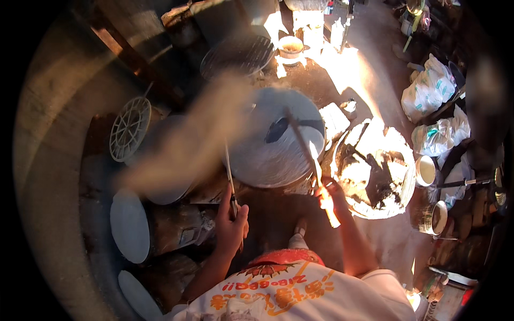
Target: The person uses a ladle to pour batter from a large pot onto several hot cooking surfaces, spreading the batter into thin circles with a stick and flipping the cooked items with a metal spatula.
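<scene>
My left hand (232,226) grips a thin dark-handled tool, whose slim metal shaft (228,164) points away from me. In my right hand (332,192) is a long wooden stick (302,140), its far end over a wide round grey metal pan (265,168). A dark oval patch lies near the middle of the pan; whether it is shadow or an object is unclear. Part of the pan's left side is hidden behind a tan blur across the view. Beside my right hand stands a round woven basket (407,180) with pale and dark pieces inside, partly washed out by sunlight.
White plastic bags (429,90) and open tubs (425,170) line the right side. Round lids (129,226) and a spoked plastic disc (130,128) stand at left. Beyond the pan are a small pot (291,48) and a dark round rack (237,56).
</scene>
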Demonstrator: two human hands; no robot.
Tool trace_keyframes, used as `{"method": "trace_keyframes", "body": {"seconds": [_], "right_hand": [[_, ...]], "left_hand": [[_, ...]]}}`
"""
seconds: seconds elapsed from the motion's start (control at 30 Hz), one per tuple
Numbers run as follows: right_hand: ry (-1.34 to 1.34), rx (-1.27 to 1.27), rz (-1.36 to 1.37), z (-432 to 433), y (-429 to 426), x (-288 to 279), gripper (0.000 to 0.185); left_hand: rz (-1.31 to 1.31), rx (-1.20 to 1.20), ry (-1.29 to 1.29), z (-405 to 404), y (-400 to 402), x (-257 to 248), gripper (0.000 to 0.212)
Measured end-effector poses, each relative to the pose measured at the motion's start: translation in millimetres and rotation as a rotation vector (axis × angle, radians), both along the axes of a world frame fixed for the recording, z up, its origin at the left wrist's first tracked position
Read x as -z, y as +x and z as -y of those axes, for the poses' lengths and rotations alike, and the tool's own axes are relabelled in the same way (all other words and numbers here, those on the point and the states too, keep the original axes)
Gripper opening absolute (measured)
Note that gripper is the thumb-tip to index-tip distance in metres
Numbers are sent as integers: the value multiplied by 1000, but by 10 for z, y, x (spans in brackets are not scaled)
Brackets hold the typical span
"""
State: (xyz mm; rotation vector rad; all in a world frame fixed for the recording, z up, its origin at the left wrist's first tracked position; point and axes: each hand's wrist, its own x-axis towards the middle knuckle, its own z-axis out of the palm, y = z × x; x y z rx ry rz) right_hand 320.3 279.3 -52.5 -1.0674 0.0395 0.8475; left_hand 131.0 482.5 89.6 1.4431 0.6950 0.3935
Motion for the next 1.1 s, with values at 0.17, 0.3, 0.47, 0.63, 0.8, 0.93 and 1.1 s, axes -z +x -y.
{"method": "trace_keyframes", "body": {"seconds": [0.17,0.3,0.47,0.63,0.8,0.93,1.1], "right_hand": [[-253,-428,57,9,-578,-197,38],[-22,-112,-99,468,278,166,30],[-348,-135,503,201,851,406,31],[-202,-255,305,603,804,566,33],[-226,-35,439,22,1585,556,28],[-763,-113,1196,-584,1181,-324,44],[-744,46,993,-36,736,-416,40]], "left_hand": [[-24,-3,29,144,181,6,60],[-31,18,124,158,238,44,62],[-28,2,23,274,542,-33,60],[-34,-13,76,249,597,4,60],[-21,41,31,348,826,33,59],[-78,11,5,346,901,-15,60],[-44,14,38,217,819,-2,61]]}}
